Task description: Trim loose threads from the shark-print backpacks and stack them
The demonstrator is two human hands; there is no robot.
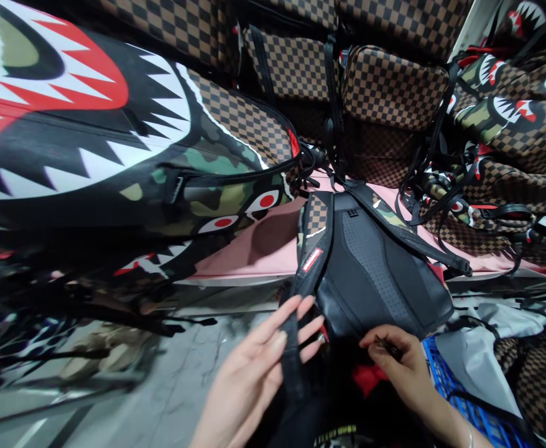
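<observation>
meanwhile left hand [259, 361] lies spread open against a black strap [291, 354], right hand [394, 358] pinching the backpack [370, 274] edge.

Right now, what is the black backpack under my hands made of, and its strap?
The backpack's back panel looks like smooth black faux leather, matte with a soft sheen; its middle strip is dotted with tiny holes. The strap across the left hand looks like the same black material, though possibly woven. The right hand pinches something small and dark.

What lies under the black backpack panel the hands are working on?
The black backpack panel rests on a pink table surface, visible to its left. Near the right hand, red fabric peeks out below. Whatever lies directly beneath the panel is covered.
</observation>
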